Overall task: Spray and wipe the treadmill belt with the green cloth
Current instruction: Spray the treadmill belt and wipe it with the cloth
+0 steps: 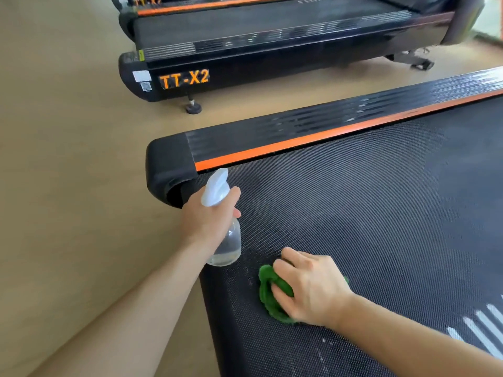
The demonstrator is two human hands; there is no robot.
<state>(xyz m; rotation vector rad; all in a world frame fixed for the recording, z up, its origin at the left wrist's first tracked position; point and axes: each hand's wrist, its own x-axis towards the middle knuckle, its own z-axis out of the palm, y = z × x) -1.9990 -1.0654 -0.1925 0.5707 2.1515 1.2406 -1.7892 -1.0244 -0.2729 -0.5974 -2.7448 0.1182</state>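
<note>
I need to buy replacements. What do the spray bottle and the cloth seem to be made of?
Spray bottle: likely clear plastic, glossy, liquid visible inside, with an opaque whitish trigger head. Green cloth: looks like soft, fuzzy microfibre or terry, bunched under the right hand.

Two treadmills show, the near one (353, 213) under the hands and a second (272, 50) marked TT-X2 beyond it (a further orange-edged deck peeks behind), along with one spray bottle (226, 240), one green cloth (268, 292) and two hands.
</note>
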